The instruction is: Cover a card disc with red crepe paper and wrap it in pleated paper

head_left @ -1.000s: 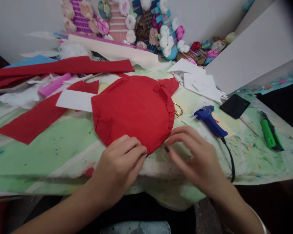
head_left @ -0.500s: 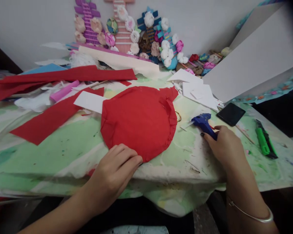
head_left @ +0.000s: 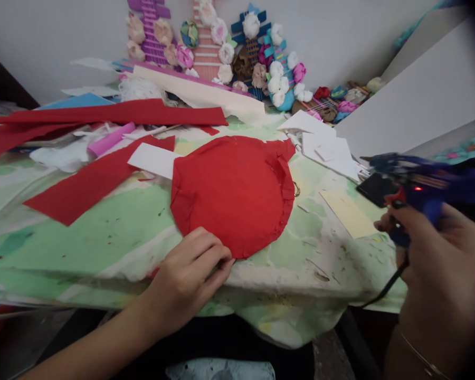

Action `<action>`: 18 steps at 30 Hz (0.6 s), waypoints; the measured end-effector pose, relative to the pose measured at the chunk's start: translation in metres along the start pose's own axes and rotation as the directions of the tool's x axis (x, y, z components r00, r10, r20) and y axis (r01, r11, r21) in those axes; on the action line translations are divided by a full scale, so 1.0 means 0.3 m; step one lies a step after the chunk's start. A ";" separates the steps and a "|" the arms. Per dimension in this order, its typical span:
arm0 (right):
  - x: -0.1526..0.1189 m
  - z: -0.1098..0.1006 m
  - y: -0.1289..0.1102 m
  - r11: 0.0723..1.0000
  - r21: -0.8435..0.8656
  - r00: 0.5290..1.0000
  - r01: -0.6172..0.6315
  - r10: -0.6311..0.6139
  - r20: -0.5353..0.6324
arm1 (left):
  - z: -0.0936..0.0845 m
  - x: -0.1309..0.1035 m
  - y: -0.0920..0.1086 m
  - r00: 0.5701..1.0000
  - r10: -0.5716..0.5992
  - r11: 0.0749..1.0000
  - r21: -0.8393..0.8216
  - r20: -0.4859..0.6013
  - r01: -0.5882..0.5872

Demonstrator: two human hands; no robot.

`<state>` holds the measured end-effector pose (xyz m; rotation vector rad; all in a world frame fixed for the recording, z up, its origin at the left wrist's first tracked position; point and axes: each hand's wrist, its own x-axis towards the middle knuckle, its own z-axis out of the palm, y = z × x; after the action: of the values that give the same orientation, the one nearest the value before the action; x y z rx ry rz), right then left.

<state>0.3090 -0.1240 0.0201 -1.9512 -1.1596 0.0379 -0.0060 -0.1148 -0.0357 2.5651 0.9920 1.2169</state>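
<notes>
A round piece covered in red material (head_left: 233, 192) lies flat on the table, its edge folded and puckered at the right. A small gold ring (head_left: 296, 189) shows at its right side and a white strip (head_left: 152, 159) at its left. My left hand (head_left: 196, 272) pinches the piece's lower edge, fingers curled and close together. My right hand (head_left: 439, 258) is wrapped round a blue hot glue gun (head_left: 427, 182), raised at the right with its nozzle pointing left. A red light glows on the gun, and its dark cord hangs below.
Red strips (head_left: 69, 182) and a pink roll (head_left: 111, 138) lie at the left. White card pieces (head_left: 328, 145), a yellow sheet (head_left: 348, 214) and a dark flat device (head_left: 376, 189) are at the right. Flower-decorated stick crafts (head_left: 208, 53) lean on the wall. A white board (head_left: 415, 92) stands at right.
My right hand has lifted the glue gun off the table, up and to the right, uncovering a yellow sheet. My left hand stays at the red piece's lower edge.
</notes>
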 end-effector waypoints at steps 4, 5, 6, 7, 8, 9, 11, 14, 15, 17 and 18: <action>-0.100 -0.017 -0.078 0.800 0.541 0.942 -0.259 0.085 0.324 | 0.004 -0.006 -0.004 1.000 0.007 1.000 -0.005 -0.007 -0.007; -0.124 -0.013 -0.091 0.804 0.494 0.890 -0.332 0.093 0.447 | 0.005 -0.007 -0.005 1.000 0.010 1.000 -0.007 -0.008 -0.010; -0.144 -0.007 -0.100 0.825 0.424 0.826 -0.373 0.088 0.556 | 0.005 -0.008 -0.005 1.000 0.015 1.000 -0.007 -0.011 -0.015; -0.162 0.002 -0.106 0.853 0.364 0.762 -0.375 0.060 0.645 | 0.005 -0.009 -0.006 1.000 0.018 1.000 -0.007 -0.014 -0.019; -0.177 0.013 -0.110 0.878 0.330 0.707 -0.347 0.014 0.707 | 0.005 -0.009 -0.006 1.000 0.022 1.000 -0.007 -0.022 -0.022; -0.188 0.024 -0.112 0.896 0.322 0.659 -0.306 -0.045 0.751 | 0.005 -0.010 -0.006 0.999 0.023 1.000 -0.007 -0.029 -0.023; -0.202 0.045 -0.115 0.908 0.350 0.578 -0.233 -0.160 0.800 | 0.004 -0.011 -0.006 0.999 0.019 1.000 -0.011 -0.032 -0.019; -0.208 0.064 -0.118 0.910 0.376 0.512 -0.175 -0.242 0.824 | 0.003 -0.013 -0.006 1.000 0.015 1.000 -0.027 -0.025 -0.015; -0.207 0.067 -0.119 0.912 0.376 0.494 -0.166 -0.253 0.832 | 0.002 -0.013 -0.007 1.000 0.013 0.999 -0.034 -0.024 -0.014; -0.205 0.070 -0.120 0.918 0.367 0.462 -0.150 -0.263 0.847 | 0.001 -0.013 -0.007 1.000 0.012 0.999 -0.045 -0.027 -0.013; -0.204 0.070 -0.119 0.922 0.362 0.450 -0.138 -0.267 0.852 | 0.001 -0.013 -0.008 1.000 0.012 0.999 -0.050 -0.026 -0.013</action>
<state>0.2399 -0.1478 0.0080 -1.4584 -1.7128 1.3369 -0.0087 -0.1153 -0.0392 2.5272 0.9398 1.2650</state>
